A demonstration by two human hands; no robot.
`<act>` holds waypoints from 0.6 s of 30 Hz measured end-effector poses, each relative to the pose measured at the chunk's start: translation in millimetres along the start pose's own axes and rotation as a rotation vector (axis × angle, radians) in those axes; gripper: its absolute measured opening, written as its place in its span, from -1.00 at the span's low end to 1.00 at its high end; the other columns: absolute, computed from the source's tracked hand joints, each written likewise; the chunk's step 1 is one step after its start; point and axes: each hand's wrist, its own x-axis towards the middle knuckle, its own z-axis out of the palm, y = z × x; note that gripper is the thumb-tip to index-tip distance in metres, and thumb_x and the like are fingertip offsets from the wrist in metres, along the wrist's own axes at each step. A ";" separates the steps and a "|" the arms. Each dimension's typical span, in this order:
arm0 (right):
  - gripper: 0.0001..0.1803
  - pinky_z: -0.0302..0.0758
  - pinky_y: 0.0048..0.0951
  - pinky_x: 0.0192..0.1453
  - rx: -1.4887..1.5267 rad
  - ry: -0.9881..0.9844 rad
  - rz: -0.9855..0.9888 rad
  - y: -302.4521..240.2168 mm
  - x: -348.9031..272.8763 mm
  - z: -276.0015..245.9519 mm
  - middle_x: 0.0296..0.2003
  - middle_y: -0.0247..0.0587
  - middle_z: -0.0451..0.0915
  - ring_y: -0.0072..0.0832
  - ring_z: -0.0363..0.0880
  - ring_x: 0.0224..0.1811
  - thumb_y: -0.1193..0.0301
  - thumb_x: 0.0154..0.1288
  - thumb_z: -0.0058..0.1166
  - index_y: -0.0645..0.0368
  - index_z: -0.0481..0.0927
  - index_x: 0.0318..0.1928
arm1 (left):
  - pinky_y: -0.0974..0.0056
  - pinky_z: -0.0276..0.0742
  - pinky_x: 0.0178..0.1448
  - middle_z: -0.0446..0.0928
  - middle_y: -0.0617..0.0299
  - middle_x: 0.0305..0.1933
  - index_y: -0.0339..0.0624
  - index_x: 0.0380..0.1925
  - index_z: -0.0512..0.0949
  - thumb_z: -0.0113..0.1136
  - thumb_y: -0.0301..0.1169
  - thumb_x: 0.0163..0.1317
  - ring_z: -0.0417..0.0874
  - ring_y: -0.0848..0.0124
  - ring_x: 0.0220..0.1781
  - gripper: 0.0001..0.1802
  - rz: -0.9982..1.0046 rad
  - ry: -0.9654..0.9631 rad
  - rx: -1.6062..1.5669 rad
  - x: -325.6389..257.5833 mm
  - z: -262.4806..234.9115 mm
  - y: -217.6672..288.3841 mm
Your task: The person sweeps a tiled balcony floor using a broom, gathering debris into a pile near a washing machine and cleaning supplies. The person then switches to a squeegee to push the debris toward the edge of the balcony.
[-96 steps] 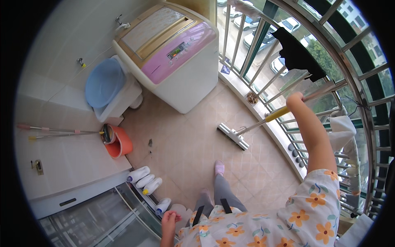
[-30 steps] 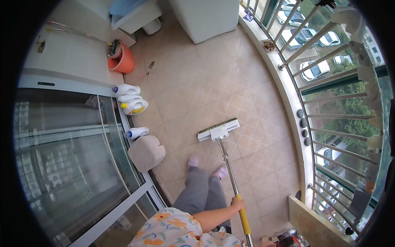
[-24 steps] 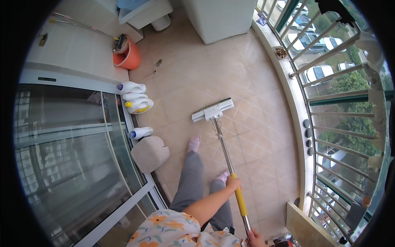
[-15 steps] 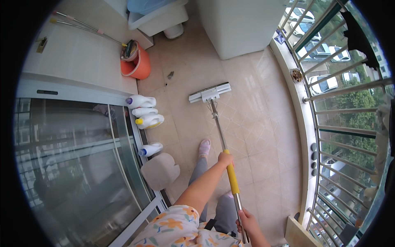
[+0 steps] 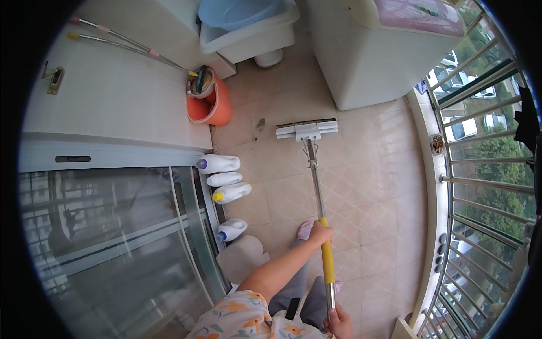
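A sponge mop with a long metal pole (image 5: 317,181) reaches out over the tiled floor. Its wide white head (image 5: 307,131) lies on the tiles, roughly crosswise to my view. My left hand (image 5: 322,231) is closed around the upper end of the yellow grip (image 5: 328,263). Lower on the bare metal, close to my body, my right hand (image 5: 339,324) wraps around the pole. A small dark smudge (image 5: 260,122) marks the floor just left of the mop head.
Along the sliding door (image 5: 113,226) stand several white bottles (image 5: 220,164) and a pale stool (image 5: 243,257). An orange bucket (image 5: 222,107) sits farther off, near white and blue basins (image 5: 248,39). A white appliance (image 5: 367,62) stands ahead; a barred window (image 5: 491,186) runs along the right.
The mop head has slid farther from me and turned to lie more level. Both hands keep their hold on the pole. My view has tilted up, showing more of the appliance and basins.
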 end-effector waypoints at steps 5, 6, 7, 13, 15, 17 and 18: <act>-0.67 0.31 -0.51 -0.74 0.096 -0.139 0.032 -72.9 48.4 43.5 -0.65 -0.34 0.35 -0.59 0.30 -0.79 0.24 0.54 -0.22 -0.01 0.35 0.21 | 0.14 0.46 -0.70 0.51 0.02 -0.58 -0.40 -0.09 0.25 0.18 -0.53 0.02 0.55 0.23 -0.73 -0.54 0.102 0.184 -0.030 25.8 -66.1 65.1; -0.66 0.29 -0.52 -0.76 0.071 -0.166 -0.006 -86.7 70.3 54.5 -0.68 -0.36 0.35 -0.60 0.31 -0.81 0.25 0.54 -0.20 -0.01 0.34 0.23 | 0.13 0.47 -0.69 0.51 0.02 -0.59 -0.40 -0.11 0.26 0.19 -0.52 0.02 0.56 0.22 -0.72 -0.56 0.135 0.214 -0.040 40.7 -82.2 80.4; -0.64 0.29 -0.53 -0.76 0.061 -0.193 -0.029 -104.3 92.2 65.1 -0.69 -0.36 0.34 -0.60 0.30 -0.82 0.25 0.54 -0.20 -0.01 0.33 0.26 | 0.13 0.48 -0.69 0.51 0.02 -0.59 -0.39 -0.13 0.28 0.20 -0.51 0.03 0.58 0.22 -0.71 -0.58 0.175 0.244 -0.048 58.8 -98.8 102.4; -0.54 0.34 -0.55 -0.69 0.150 -0.443 -0.208 -235.1 221.2 170.7 -0.56 -0.34 0.41 -0.61 0.37 -0.70 0.23 0.53 -0.16 0.05 0.21 0.34 | 0.11 0.64 -0.39 0.62 -0.15 -0.28 -0.38 -0.04 0.32 0.21 -0.41 0.11 0.71 0.11 -0.48 -0.54 0.277 0.542 0.192 136.1 -223.4 231.4; -0.50 0.35 -0.60 -0.63 0.507 -0.580 -0.149 -263.9 242.9 206.4 -0.41 -0.31 0.44 -0.63 0.38 -0.57 0.22 0.54 -0.19 -0.08 0.13 0.41 | 0.09 0.65 -0.35 0.63 -0.14 -0.22 -0.41 0.02 0.33 0.16 -0.38 0.15 0.73 0.09 -0.44 -0.53 0.255 0.505 0.226 158.2 -267.1 266.1; -0.48 0.32 -0.65 -0.60 0.860 -0.729 -0.037 -271.7 253.3 225.8 -0.33 -0.31 0.42 -0.64 0.34 -0.52 0.20 0.56 -0.25 -0.29 0.06 0.46 | 0.08 0.65 -0.25 0.61 -0.14 -0.12 -0.42 0.04 0.34 0.14 -0.37 0.17 0.73 0.09 -0.35 -0.52 0.219 0.509 0.264 161.3 -272.4 295.0; -0.47 0.29 -0.66 -0.61 1.057 -0.847 0.087 -261.8 264.4 227.6 -0.33 -0.32 0.40 -0.65 0.31 -0.52 0.19 0.56 -0.27 -0.38 0.03 0.46 | 0.08 0.65 -0.19 0.60 -0.14 -0.07 -0.41 0.06 0.35 0.13 -0.36 0.18 0.73 0.09 -0.28 -0.52 0.192 0.508 0.293 169.3 -267.6 299.3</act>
